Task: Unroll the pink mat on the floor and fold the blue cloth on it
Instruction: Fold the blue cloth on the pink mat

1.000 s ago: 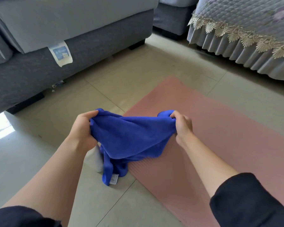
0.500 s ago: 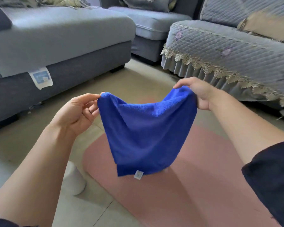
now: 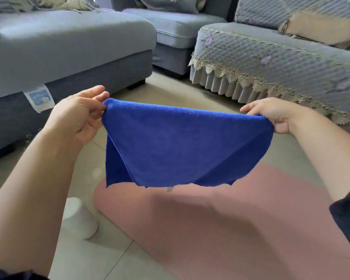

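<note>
The blue cloth [image 3: 176, 146] hangs in the air, spread wide between my hands, its top edge taut. My left hand [image 3: 79, 116] pinches its upper left corner and my right hand [image 3: 275, 114] pinches the upper right corner. The lower edge dangles with a small tag just above the pink mat [image 3: 220, 229]. The mat lies unrolled flat on the tiled floor below the cloth, running toward the lower right. The cloth throws a shadow on the mat.
A grey sofa [image 3: 69, 47] stands at the left and back. A sofa with a quilted, lace-trimmed cover [image 3: 281, 63] fills the right. A white round object [image 3: 79, 217] sits on the floor by the mat's left edge.
My hands have moved apart, stretching the cloth from a bunched bundle into a wide hanging sheet. The cloth rose off the mat, and my view lifted toward the sofas.
</note>
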### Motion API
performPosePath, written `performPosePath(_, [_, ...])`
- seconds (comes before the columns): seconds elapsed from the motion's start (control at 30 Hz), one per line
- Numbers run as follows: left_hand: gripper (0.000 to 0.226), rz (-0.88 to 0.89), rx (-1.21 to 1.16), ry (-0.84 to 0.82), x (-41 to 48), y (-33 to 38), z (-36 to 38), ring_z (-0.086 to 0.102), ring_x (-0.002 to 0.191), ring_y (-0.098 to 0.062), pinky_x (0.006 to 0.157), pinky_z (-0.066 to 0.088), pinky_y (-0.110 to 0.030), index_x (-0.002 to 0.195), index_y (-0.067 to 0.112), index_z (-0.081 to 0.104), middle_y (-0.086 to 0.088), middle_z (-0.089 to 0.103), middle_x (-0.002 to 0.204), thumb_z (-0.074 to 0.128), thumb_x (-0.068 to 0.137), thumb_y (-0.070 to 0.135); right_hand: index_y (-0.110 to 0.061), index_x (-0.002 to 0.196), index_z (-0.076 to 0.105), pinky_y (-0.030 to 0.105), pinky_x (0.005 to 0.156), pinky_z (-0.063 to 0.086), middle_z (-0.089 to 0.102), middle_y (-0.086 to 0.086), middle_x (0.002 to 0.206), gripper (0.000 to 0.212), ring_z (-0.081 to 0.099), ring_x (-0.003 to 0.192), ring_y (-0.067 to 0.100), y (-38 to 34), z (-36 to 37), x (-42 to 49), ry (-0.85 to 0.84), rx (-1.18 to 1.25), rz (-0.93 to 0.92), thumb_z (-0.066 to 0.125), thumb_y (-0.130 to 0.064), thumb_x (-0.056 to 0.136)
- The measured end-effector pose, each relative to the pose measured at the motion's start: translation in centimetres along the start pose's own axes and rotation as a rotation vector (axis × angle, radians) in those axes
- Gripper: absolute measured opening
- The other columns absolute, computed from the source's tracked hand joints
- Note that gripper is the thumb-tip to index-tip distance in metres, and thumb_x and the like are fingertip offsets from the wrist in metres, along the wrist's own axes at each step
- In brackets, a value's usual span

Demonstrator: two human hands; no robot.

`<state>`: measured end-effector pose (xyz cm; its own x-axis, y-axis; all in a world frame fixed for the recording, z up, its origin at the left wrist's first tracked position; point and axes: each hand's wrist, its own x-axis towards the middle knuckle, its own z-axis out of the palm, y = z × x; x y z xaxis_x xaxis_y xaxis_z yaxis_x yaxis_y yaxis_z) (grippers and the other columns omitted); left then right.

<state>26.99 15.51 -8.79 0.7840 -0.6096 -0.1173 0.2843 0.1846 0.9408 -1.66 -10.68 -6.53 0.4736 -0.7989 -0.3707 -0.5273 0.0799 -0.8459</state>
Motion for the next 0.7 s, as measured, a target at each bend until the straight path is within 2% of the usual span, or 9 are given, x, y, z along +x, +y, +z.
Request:
performPosePath(0.07, [0.042,0.002,0.089,0.004,0.1,-0.3,0.0,0.071,0.070,-0.001,0.059,0.053,-0.012,0.091,0.018,0.068,0.001,0.069,0.101,0.046,0.082,-0.015,-0.010,0.111,0.057,0.016,0.044,0.049,0.061,0.010,0.088,0.038,0.059,0.061,0.014,0.3,0.0,0.3,0.028,0.108,-0.008,0.059,0.009,0.078])
performPosePath(0.1, [0.040,-0.009,0.113,0.001,0.1,-0.6,0.0,0.072,0.075,-0.002,0.060,0.053,-0.013,0.092,0.018,0.070,0.001,0.070,0.103,0.049,0.081,-0.015,-0.011,0.115,0.054,0.019,0.047,0.048,0.059,0.010,0.092,0.042,0.058,0.064,0.013,0.5,0.0,0.5,0.025,0.185,-0.010,0.059,0.008,0.078])
performPosePath(0.17, [0.042,-0.055,0.164,-0.062,0.0,-1.5,0.1,0.068,0.097,-0.008,0.067,0.053,-0.015,0.103,0.016,0.070,-0.003,0.067,0.113,0.056,0.077,-0.014,-0.013,0.118,0.053,0.022,0.054,0.045,0.055,0.010,0.093,0.045,0.055,0.068,0.012,1.3,0.1,1.1,0.034,0.318,-0.023,0.056,0.007,0.079])
performPosePath(0.23, [0.057,-0.111,0.342,-0.151,0.0,-3.0,0.2,0.060,0.111,-0.016,0.072,0.050,-0.017,0.111,0.020,0.067,-0.008,0.060,0.120,0.059,0.070,-0.019,-0.011,0.115,0.054,0.022,0.058,0.044,0.054,0.008,0.087,0.041,0.054,0.069,0.013,2.3,0.4,1.9,0.077,0.417,-0.039,0.052,0.008,0.080])
performPosePath(0.33, [0.062,-0.079,0.829,-0.112,0.8,-5.1,1.1,0.059,0.107,-0.023,0.075,0.048,-0.027,0.105,0.025,0.068,-0.009,0.058,0.120,0.057,0.064,-0.019,-0.004,0.110,0.059,0.021,0.067,0.045,0.058,0.008,0.082,0.042,0.056,0.074,0.015,3.3,1.0,3.8,0.191,0.467,-0.082,0.043,0.017,0.078])
performPosePath(0.43, [0.055,0.099,1.124,0.013,2.8,-5.0,2.7,0.060,0.090,-0.022,0.060,0.046,-0.022,0.108,0.024,0.069,-0.005,0.061,0.112,0.056,0.066,-0.010,-0.002,0.096,0.063,0.023,0.068,0.045,0.060,0.007,0.076,0.041,0.057,0.070,0.015,3.2,1.2,5.6,0.336,0.429,-0.163,0.040,0.023,0.072])
performPosePath(0.5, [0.050,0.203,1.087,0.099,4.5,-3.8,3.7,0.059,0.077,-0.018,0.056,0.047,-0.020,0.108,0.021,0.069,-0.004,0.063,0.100,0.058,0.068,-0.006,-0.007,0.082,0.062,0.021,0.065,0.045,0.060,0.006,0.073,0.037,0.056,0.069,0.015,2.5,1.2,6.5,0.384,0.423,-0.238,0.042,0.022,0.071])
performPosePath(0.6, [0.047,0.239,0.751,0.202,6.6,-1.1,5.1,0.057,0.064,-0.018,0.073,0.059,-0.036,0.107,0.017,0.068,-0.002,0.062,0.080,0.058,0.066,-0.004,-0.015,0.074,0.059,0.022,0.063,0.045,0.062,0.003,0.073,0.036,0.057,0.066,0.013,0.7,0.5,7.4,0.427,0.506,-0.357,0.047,0.018,0.072])
performPosePath(0.7, [0.047,0.255,0.438,0.243,7.4,1.5,6.8,0.054,0.060,-0.015,0.060,0.054,-0.027,0.104,0.017,0.066,-0.001,0.059,0.080,0.056,0.062,-0.003,-0.015,0.070,0.059,0.024,0.051,0.036,0.065,0.004,0.070,0.029,0.057,0.063,0.017,-1.4,-0.6,7.5,0.482,0.708,-0.387,0.051,0.013,0.067])
